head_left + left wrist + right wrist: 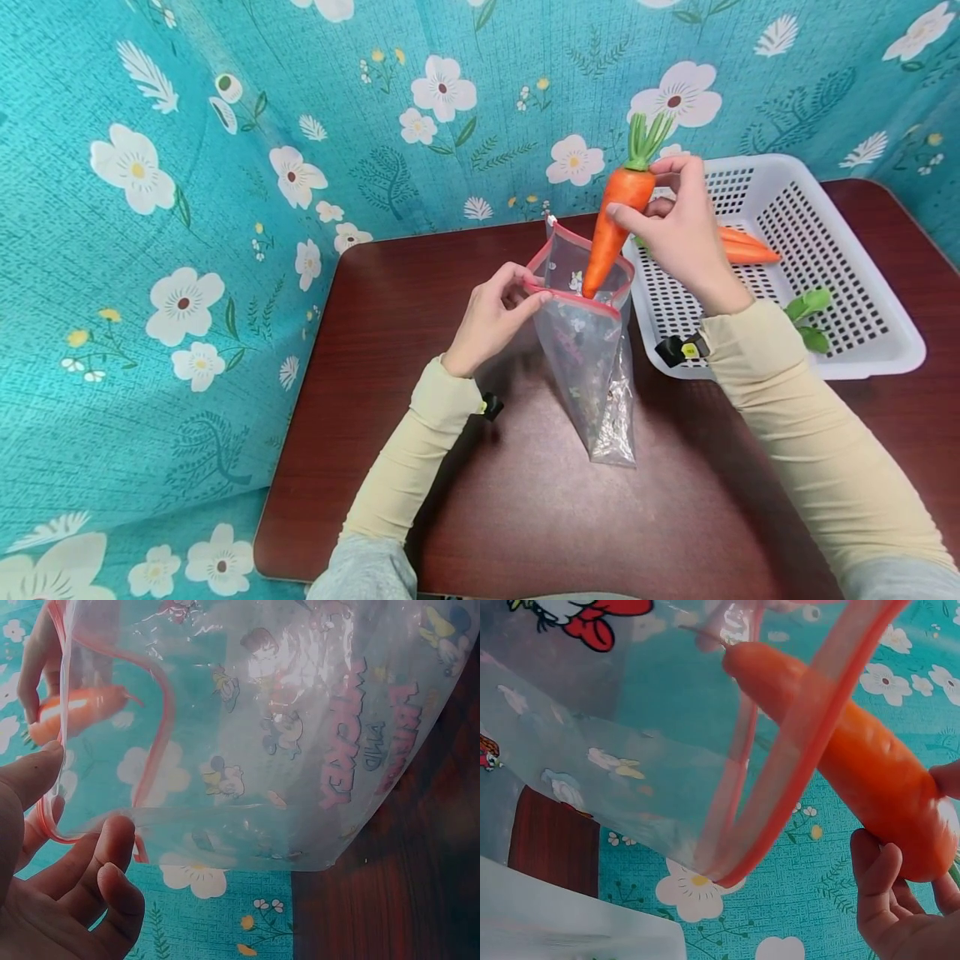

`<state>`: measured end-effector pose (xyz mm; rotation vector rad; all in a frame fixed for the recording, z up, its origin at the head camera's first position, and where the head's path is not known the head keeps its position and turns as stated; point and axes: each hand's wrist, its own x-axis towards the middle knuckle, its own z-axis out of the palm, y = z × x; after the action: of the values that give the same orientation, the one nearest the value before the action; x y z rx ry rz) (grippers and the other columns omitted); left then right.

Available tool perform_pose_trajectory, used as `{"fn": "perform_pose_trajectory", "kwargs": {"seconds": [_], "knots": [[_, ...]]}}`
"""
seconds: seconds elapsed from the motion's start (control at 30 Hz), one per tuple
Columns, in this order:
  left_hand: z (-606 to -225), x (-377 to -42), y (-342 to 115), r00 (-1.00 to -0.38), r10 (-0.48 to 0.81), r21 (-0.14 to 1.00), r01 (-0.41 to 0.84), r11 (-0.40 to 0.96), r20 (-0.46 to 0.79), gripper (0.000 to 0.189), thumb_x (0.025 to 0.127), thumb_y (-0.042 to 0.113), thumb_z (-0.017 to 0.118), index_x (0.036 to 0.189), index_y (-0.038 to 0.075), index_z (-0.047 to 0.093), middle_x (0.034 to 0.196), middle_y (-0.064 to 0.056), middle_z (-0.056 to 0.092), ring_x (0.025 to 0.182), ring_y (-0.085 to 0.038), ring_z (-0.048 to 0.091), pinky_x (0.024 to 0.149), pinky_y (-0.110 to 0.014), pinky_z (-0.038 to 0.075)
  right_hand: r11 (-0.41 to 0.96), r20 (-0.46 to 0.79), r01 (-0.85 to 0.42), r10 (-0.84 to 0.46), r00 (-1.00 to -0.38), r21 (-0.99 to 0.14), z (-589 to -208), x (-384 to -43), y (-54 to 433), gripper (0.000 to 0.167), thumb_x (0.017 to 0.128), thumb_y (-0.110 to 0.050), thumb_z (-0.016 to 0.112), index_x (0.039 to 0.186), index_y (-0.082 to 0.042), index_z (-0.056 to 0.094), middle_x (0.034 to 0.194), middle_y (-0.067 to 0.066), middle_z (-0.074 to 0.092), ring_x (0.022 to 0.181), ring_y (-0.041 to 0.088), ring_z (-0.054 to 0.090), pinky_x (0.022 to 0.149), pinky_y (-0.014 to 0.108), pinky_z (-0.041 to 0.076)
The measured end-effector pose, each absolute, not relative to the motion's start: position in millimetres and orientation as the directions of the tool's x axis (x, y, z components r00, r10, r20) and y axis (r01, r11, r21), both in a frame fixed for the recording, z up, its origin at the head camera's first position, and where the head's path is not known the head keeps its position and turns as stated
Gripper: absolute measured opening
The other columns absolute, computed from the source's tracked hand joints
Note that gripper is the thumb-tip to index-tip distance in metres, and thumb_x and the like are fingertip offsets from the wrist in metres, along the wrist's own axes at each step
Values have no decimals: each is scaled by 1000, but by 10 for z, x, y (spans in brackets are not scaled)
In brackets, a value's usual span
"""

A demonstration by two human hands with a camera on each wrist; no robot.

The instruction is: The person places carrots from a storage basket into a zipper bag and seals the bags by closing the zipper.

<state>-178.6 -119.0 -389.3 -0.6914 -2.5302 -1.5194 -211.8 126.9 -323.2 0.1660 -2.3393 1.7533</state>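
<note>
My right hand (686,229) grips an orange carrot (617,218) near its thick top, green stems up and tip pointing down. In the right wrist view the carrot (885,776) has its narrow end inside the mouth of a clear zip bag (682,765). With thumb and fingers my left hand (498,317) pinches the red-edged rim of that bag (577,358), which hangs tall over the table with its mouth spread. Cartoon figures and lettering are printed on the bag (285,750), as the left wrist view shows.
A white perforated basket (892,333) stands on the right side of the dark red-brown table (420,350). Inside lie more orange carrots (746,247) and something with green leaves (812,317). A teal flowered cloth (360,108) hangs behind and to the left.
</note>
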Motion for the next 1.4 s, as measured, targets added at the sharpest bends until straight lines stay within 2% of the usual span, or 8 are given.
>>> {"fn": "perform_pose_trajectory", "kwargs": {"seconds": [0.3,0.57,0.7,0.87,1.0,1.17,1.4], "knots": [[-3896,-1796,-1193,-901,311,816,413,404,302,24,86,23,73,102,14,58,101,-1,70,68,-16,53,60,-28,46,389,256,-237,-4,-967,-890,-3276,-2080,1208,54,84,-25,72,124,-16,36,121,-1,44,71,4,59,62,15,47],[-3872,-1783,-1191,-901,311,815,414,405,303,25,86,23,73,103,12,57,101,-3,70,69,-17,53,60,-27,45,519,279,-298,-115,-953,-801,-3316,-2016,1145,60,83,-27,73,127,-6,37,127,12,48,79,18,59,63,17,45],[-3870,-1791,-1191,-894,315,802,431,413,319,24,87,25,72,101,13,57,99,-1,70,67,-14,53,59,-25,45,534,284,-331,-170,-944,-778,-3338,-1998,1120,58,84,-24,72,128,-6,38,126,15,49,79,25,59,63,23,46],[-3869,-1795,-1191,-886,313,784,452,426,341,23,87,26,72,100,15,57,98,0,70,66,-12,53,59,-28,47,567,276,-345,-207,-939,-748,-3350,-1975,1099,58,85,-24,70,130,-8,37,124,15,50,78,26,59,64,33,47],[-3864,-1795,-1190,-885,309,782,455,426,347,23,87,25,72,101,15,57,97,0,69,66,-11,54,59,-33,48,587,259,-346,-230,-938,-732,-3355,-1959,1086,58,85,-24,70,130,-7,37,123,17,51,81,27,58,65,36,47],[-3860,-1796,-1189,-887,305,781,454,429,348,23,87,25,72,101,14,57,96,0,68,66,-12,53,59,-32,48,607,230,-336,-248,-941,-720,-3372,-1950,1070,57,84,-22,69,129,-5,38,119,16,53,86,31,59,71,40,47],[-3865,-1810,-1186,-879,303,772,470,428,367,23,87,24,72,101,14,58,96,-1,69,66,-11,53,61,-37,49,613,202,-334,-277,-940,-716,-3395,-1939,1053,57,82,-21,70,127,-3,39,114,16,53,94,30,56,79,45,49]]}}
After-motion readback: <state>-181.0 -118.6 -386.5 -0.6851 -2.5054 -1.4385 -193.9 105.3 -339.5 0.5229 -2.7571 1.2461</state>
